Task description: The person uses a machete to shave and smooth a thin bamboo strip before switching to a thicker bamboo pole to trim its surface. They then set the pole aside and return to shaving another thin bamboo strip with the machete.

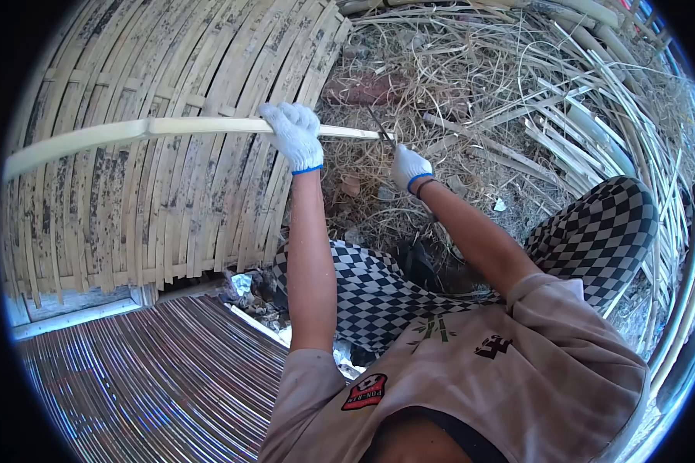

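Pale strip [201, 126]: held in closed left grip [295, 135] | knife [381, 126]: held in closed right grip [411, 165], at strip's end | slatted panel [170, 197]: overhung by strip

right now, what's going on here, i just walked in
A person's white-gloved left hand grips a long, pale, flat bamboo strip, while their white-gloved right hand holds a thin, dark-bladed knife across the strip's right end. The longer part reaches out to the left above a large panel of woven, dark-spotted bamboo slats. Curly, pale shavings litter the ground in front.
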`<state>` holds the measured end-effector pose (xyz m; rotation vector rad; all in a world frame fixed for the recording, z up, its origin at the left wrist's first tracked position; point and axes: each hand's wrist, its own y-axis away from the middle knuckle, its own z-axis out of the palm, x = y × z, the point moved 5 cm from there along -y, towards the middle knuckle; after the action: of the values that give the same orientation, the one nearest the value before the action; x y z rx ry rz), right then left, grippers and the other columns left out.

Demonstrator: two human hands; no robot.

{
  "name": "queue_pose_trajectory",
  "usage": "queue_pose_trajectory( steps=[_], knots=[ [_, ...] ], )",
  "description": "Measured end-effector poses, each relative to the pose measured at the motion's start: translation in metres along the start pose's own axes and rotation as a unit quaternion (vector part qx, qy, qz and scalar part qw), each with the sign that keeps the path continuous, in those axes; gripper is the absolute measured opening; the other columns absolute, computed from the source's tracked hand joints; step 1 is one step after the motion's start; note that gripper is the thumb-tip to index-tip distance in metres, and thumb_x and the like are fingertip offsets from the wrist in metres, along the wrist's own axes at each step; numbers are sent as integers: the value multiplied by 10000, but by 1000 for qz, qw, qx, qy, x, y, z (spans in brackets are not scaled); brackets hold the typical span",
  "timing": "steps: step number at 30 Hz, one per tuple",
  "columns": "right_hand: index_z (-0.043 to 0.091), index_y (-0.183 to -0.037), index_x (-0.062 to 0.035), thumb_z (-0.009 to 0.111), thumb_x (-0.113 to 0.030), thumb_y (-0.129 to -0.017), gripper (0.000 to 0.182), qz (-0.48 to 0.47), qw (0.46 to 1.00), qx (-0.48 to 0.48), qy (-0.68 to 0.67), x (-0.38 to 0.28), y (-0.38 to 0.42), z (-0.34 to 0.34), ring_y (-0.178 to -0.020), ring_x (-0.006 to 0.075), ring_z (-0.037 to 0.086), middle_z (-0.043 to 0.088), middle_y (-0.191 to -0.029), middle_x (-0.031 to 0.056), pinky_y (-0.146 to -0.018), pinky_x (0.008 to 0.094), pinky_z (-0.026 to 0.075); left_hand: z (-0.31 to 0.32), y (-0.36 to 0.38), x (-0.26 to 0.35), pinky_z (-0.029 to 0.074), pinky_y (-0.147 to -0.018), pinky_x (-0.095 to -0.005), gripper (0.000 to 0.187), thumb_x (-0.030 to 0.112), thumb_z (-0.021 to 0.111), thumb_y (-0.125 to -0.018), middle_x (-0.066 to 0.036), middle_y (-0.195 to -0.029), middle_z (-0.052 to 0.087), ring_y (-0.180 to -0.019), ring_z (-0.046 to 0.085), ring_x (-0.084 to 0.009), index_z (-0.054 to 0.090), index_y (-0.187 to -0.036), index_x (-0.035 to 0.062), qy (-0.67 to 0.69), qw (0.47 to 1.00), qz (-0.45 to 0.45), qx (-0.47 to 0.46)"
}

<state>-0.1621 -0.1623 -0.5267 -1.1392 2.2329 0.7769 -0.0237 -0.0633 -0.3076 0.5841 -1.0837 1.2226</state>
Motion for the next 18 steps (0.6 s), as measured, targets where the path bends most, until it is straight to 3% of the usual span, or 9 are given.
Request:
queue_pose_trajectory(
  steps=[2,5,6,7,8,12,15,16,18],
  knots=[
    [568,-1175,5,590,-172,-931,302,-42,999,5,16,-7,9,-8,-971,403,742,744,-1016,256,-788,486,592,2,2,-7,165,-401,-298,611,582,493,-1049,39,-522,229,-412,216,-122,264,-625,205,10,1000,-12,-21],
    [583,-1188,-4,591,-174,-936,304,-11,999,-32,25,4,35,-2,-1008,391,740,738,-1077,255,-816,489,590,10,9,-1,165,-402,-297,596,568,508,-1048,34,-520,235,-408,229,-124,274,-641,200,3,1000,-6,-22],
    [543,-1200,16,571,-152,-934,316,23,1000,-11,-4,44,23,30,-954,441,728,730,-1030,279,-802,535,567,10,8,0,167,-401,-298,594,567,510,-1047,33,-519,236,-407,235,-126,278,-643,198,2,1000,-1,-19],
    [542,-1207,22,563,-151,-941,318,49,998,-35,8,47,21,27,-991,426,726,725,-1059,282,-811,530,566,10,4,2,169,-401,-299,592,567,512,-1047,31,-518,236,-406,241,-128,282,-646,197,2,1000,6,-21],
    [543,-1209,22,562,-154,-944,319,36,998,-38,24,44,15,23,-992,419,728,727,-1056,279,-812,527,567,6,1,2,174,-403,-298,599,580,519,-1038,32,-515,238,-408,254,-126,282,-644,196,6,1000,-4,16],
    [559,-1203,16,556,-172,-954,312,7,999,-46,23,8,27,-10,-1030,398,729,728,-1089,269,-828,511,576,11,0,-4,180,-409,-297,593,578,541,-1030,36,-517,259,-413,255,-116,300,-647,196,28,999,-26,7],
    [575,-1200,3,552,-185,-956,309,23,992,-78,96,46,24,51,-1061,398,723,720,-1140,271,-853,501,579,13,1,1,183,-407,-299,580,550,549,-1034,40,-516,265,-413,260,-113,302,-645,197,-27,999,15,13],
    [580,-1218,1,551,-180,-954,321,94,991,-89,41,68,22,47,-1099,401,711,705,-1189,277,-880,493,576,14,1,4,171,-405,-287,575,546,548,-1033,51,-517,270,-416,251,-99,301,-645,201,-7,1000,9,17],
    [599,-1240,-1,565,-187,-952,344,90,990,-90,53,76,23,41,-1128,399,701,709,-1201,264,-934,492,560,-1,-5,3,184,-386,-275,541,501,588,-1032,63,-529,298,-408,261,-75,318,-671,202,19,997,11,75]
  ],
)
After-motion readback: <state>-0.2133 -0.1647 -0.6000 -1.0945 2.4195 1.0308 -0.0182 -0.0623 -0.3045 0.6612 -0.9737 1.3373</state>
